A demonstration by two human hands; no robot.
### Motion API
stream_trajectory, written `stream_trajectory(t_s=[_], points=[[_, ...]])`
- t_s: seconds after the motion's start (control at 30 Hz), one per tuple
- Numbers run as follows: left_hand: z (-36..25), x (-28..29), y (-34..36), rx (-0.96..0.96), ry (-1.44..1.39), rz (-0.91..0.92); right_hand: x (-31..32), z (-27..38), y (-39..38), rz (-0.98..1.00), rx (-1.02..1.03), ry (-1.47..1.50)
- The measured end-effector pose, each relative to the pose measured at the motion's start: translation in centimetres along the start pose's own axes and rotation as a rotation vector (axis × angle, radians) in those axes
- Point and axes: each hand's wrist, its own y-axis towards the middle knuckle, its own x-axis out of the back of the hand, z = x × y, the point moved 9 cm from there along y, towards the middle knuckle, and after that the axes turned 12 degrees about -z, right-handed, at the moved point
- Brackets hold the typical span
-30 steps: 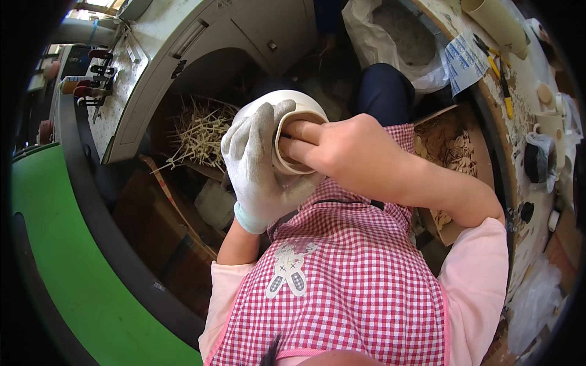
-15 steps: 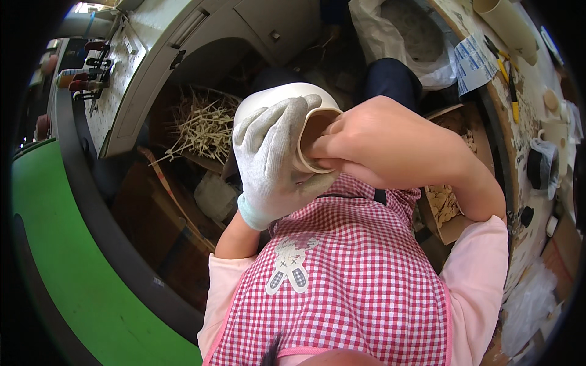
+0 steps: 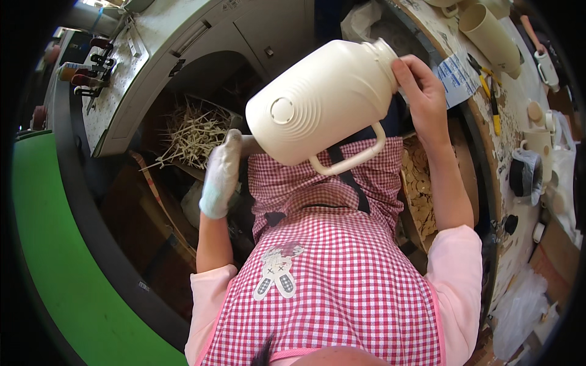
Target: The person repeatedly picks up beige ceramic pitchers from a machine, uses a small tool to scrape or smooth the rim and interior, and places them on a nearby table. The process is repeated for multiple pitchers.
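Observation:
A cream plastic jug (image 3: 317,100) with a side handle and ringed relief lies tilted above my lap, its neck toward the upper right. My bare right hand (image 3: 421,85) grips the jug at the neck, thumb and fingers at the rim. My left hand (image 3: 221,174), in a white knitted glove, is beside the jug's base at the lower left. Its thumb points up, and its stretched fingers seem to reach behind the base, partly hidden there. Whether they touch the jug I cannot tell. The jug's handle (image 3: 354,155) hangs on the side nearest me.
A box of thin cream offcut strips (image 3: 195,131) stands at the left, and a carton of flat trimmed pieces (image 3: 421,189) at the right. The worn workbench (image 3: 506,152) on the right bears another cream jug (image 3: 488,39) and yellow-handled pliers (image 3: 495,116). A green surface (image 3: 73,262) lies at far left.
My right hand has come out of the jug's opening and now grips its neck. The jug has swung onto its side, mouth to the upper right. My left hand has left the neck area and moved down-left.

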Motion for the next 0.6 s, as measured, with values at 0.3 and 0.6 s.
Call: stream_trajectory(t_s=[0.3, 0.6], points=[[3.9, -8.4, -3.0, 0.338, -1.227, 0.359, 11.4, -6.9, -4.3, 0.046, -0.052, -0.265], [6.7, -11.8, -2.1, 0.358, -1.167, 0.274, 24.9, -27.4, -18.8, -0.21, -0.464, -1.038]])
